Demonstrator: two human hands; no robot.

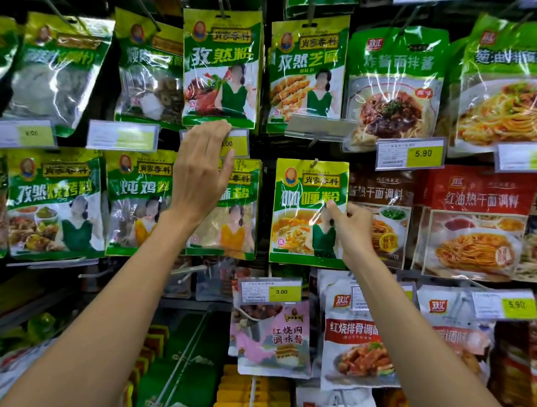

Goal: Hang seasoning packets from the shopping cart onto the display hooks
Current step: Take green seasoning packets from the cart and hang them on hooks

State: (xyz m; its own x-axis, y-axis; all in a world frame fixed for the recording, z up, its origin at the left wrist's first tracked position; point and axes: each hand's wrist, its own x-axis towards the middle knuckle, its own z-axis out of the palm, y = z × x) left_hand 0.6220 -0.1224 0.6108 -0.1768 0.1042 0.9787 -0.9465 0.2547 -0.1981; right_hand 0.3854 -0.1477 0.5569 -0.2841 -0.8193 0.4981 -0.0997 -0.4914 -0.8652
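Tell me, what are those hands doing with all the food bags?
A person is stocking a shop wall of hanging packets. The right hand pinches the curry packet by its right edge; its top hole sits at a hook. The left hand reaches up, fingers straight, touching the bottom of the cumin packet in the row above.

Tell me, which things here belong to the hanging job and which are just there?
In the job: right hand pinching the yellow-green plastic curry packet; its thin metal hook; left hand, fingers straight, at the half-covered yellow price tag.

Just there: red plastic noodle-sauce packet; white plastic rib-seasoning pouch; yellow 5.90 price tag.
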